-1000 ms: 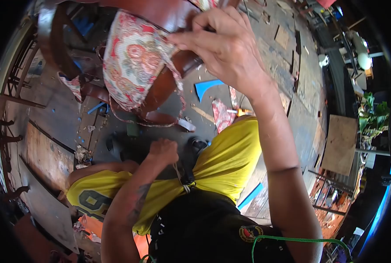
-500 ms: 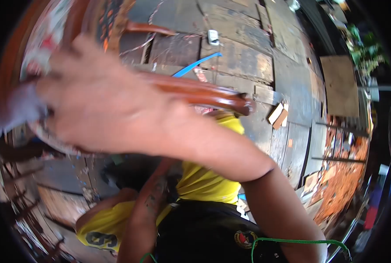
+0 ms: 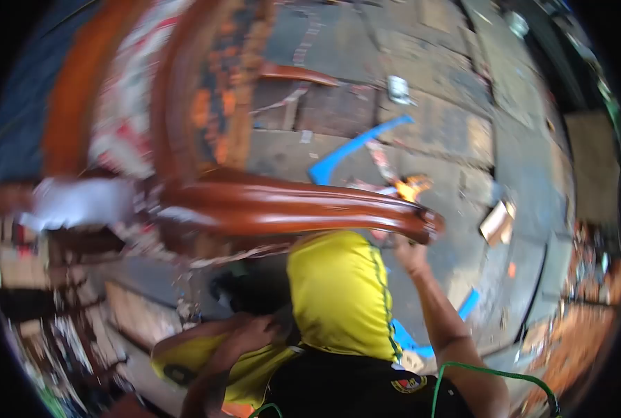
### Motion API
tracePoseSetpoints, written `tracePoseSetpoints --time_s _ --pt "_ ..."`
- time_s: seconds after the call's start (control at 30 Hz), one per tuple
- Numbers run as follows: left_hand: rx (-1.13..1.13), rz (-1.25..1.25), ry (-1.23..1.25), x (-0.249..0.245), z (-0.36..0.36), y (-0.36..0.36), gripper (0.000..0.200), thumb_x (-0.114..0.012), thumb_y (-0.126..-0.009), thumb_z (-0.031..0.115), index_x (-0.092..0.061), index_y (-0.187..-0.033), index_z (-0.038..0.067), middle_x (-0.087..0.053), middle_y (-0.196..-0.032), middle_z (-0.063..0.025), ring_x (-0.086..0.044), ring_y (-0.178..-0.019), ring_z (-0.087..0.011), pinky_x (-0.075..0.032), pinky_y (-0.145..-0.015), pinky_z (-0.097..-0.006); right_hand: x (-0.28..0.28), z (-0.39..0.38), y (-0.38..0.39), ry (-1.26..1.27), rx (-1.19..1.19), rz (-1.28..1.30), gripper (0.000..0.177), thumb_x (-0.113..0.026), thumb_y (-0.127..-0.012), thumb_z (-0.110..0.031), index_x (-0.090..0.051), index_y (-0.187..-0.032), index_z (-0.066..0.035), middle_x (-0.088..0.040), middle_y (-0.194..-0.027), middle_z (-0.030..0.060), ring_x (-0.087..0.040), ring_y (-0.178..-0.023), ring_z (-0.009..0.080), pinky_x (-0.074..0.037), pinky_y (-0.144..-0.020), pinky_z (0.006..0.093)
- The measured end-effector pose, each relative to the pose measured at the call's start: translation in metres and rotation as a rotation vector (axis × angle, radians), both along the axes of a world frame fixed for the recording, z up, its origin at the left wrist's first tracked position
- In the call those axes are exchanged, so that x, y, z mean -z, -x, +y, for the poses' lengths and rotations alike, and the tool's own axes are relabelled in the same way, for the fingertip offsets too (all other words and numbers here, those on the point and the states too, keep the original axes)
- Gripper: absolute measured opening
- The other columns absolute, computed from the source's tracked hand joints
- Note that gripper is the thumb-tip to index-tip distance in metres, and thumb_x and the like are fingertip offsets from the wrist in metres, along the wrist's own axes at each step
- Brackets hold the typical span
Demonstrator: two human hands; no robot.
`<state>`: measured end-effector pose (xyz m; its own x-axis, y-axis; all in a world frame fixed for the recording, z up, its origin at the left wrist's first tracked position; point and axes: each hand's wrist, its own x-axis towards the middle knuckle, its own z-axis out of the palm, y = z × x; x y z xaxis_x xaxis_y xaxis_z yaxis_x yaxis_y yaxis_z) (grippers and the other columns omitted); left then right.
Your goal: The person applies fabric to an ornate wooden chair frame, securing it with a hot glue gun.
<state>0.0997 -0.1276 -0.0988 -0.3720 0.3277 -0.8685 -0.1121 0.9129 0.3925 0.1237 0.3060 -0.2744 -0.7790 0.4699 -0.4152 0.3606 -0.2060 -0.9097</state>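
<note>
A glossy reddish-brown wooden furniture leg lies across the view, just beyond my knee in yellow shorts. My right hand is at the leg's far right end, fingers closed against its underside and partly hidden by the wood. Near my other thigh, my left hand is low with its fingers curled; whatever may be inside them is hidden. A whitish, blurred wrapping or cloth sits at the left end of the leg, where it meets the curved wooden frame.
Blue strips lie on the worn board floor. A small white object, an orange-yellow item and a folded piece of cardboard are beyond the leg. Another wooden piece is farther off.
My right hand has moved from the left part of the furniture, across the view, to the right end of the leg. The view has shifted, and more of the frame shows.
</note>
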Motion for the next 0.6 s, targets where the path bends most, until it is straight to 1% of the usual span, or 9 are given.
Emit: tracePoseSetpoints --time_s 0.03,0.1,0.17,0.23,0.3,0.37,0.43,0.47,0.6 --pt "0.036 0.033 0.064 0.002 -0.013 -0.010 0.047 -0.062 -0.108 0.034 -0.066 -0.145 0.006 -0.070 -0.140 -0.0271 -0.066 -0.132 -0.0431 -0.052 -0.113 -0.0495 0.134 0.056 -0.023 -0.689 0.029 0.095 0.049 -0.069 -0.104 -0.044 -0.065 -0.138 -0.009 -0.067 -0.134 0.0073 -0.060 -0.130 0.0214 -0.051 -0.110 0.0418" --pt "-0.018 0.118 0.156 -0.006 -0.034 -0.021 0.046 -0.064 -0.108 0.034 -0.066 -0.146 0.008 -0.071 -0.140 -0.0245 -0.067 -0.131 -0.0397 -0.053 -0.112 -0.0472 0.109 0.065 0.069 -0.540 -0.140 0.302 0.063 -0.069 -0.102 -0.051 -0.059 -0.147 -0.008 -0.067 -0.129 0.0075 -0.062 -0.127 0.0228 -0.049 -0.112 0.0400" --pt "-0.016 0.476 -0.056 -0.023 -0.042 -0.028 0.042 -0.062 -0.110 0.034 -0.069 -0.142 0.008 -0.073 -0.133 -0.0257 -0.069 -0.127 -0.0421 -0.054 -0.110 -0.0469 0.150 0.076 0.071 -0.554 -0.204 0.056 0.065 -0.074 -0.096 -0.053 -0.064 -0.141 -0.006 -0.069 -0.130 0.0122 -0.065 -0.127 0.0265 -0.051 -0.110 0.0417" --pt "-0.293 0.486 0.062 -0.133 -0.027 -0.006 0.041 -0.060 -0.110 0.032 -0.071 -0.138 0.003 -0.072 -0.134 -0.0286 -0.070 -0.125 -0.0427 -0.057 -0.106 -0.0509 0.208 0.115 0.029 -0.589 -0.221 -0.231 0.068 -0.078 -0.091 -0.055 -0.069 -0.136 -0.005 -0.072 -0.131 0.0169 -0.067 -0.127 0.0302 -0.054 -0.109 0.0435" --pt "-0.400 0.979 -0.089 -0.121 -0.117 -0.032 0.041 -0.063 -0.110 0.035 -0.073 -0.134 0.003 -0.073 -0.137 -0.0243 -0.074 -0.122 -0.0387 -0.061 -0.101 -0.0486 0.252 0.143 0.028 -0.641 -0.220 -0.549 0.070 -0.082 -0.085 -0.057 -0.074 -0.130 -0.004 -0.075 -0.132 0.0216 -0.070 -0.128 0.0340 -0.056 -0.107 0.0452" --pt "-1.160 1.128 -0.179 -0.149 -0.149 -0.057 0.049 -0.061 -0.112 0.043 -0.071 -0.140 0.005 -0.071 -0.143 -0.0181 -0.070 -0.130 -0.0307 -0.056 -0.108 -0.0463 0.198 0.115 0.050 -0.577 -0.182 -0.436 0.077 -0.085 -0.075 -0.058 -0.075 -0.131 -0.005 -0.074 -0.131 0.0269 -0.069 -0.128 0.0423 -0.056 -0.109 0.0501" --pt "-1.655 0.972 -0.266 -0.144 -0.151 -0.071 0.058 -0.056 -0.114 0.051 -0.065 -0.150 0.007 -0.066 -0.151 -0.0147 -0.061 -0.139 -0.0247 -0.047 -0.119 -0.0437 0.227 0.115 0.046 -0.929 -0.114 -0.627 0.070 -0.083 -0.078 -0.051 -0.074 -0.126 -0.001 -0.074 -0.128 0.0276 -0.069 -0.126 0.0438 -0.056 -0.109 0.0503" --pt "-1.657 0.985 -0.255 -0.156 -0.130 -0.078 0.058 -0.056 -0.114 0.051 -0.065 -0.150 0.007 -0.066 -0.151 -0.0147 -0.061 -0.139 -0.0247 -0.047 -0.119 -0.0437 0.159 0.088 0.059 -0.758 -0.137 -0.759 0.065 -0.081 -0.081 -0.043 -0.072 -0.125 0.004 -0.074 -0.125 0.0283 -0.069 -0.126 0.0433 -0.056 -0.110 0.0514" --pt "-0.946 0.742 0.446 -0.189 -0.032 -0.079 0.048 -0.060 -0.112 0.038 -0.065 -0.150 0.008 -0.070 -0.148 -0.0107 -0.069 -0.129 -0.0133 -0.058 -0.103 -0.0336 0.135 0.073 0.063 -1.008 -0.209 -0.708 0.053 -0.077 -0.084 -0.030 -0.072 -0.124 0.004 -0.075 -0.124 0.0265 -0.072 -0.121 0.0422 -0.057 -0.107 0.0518"
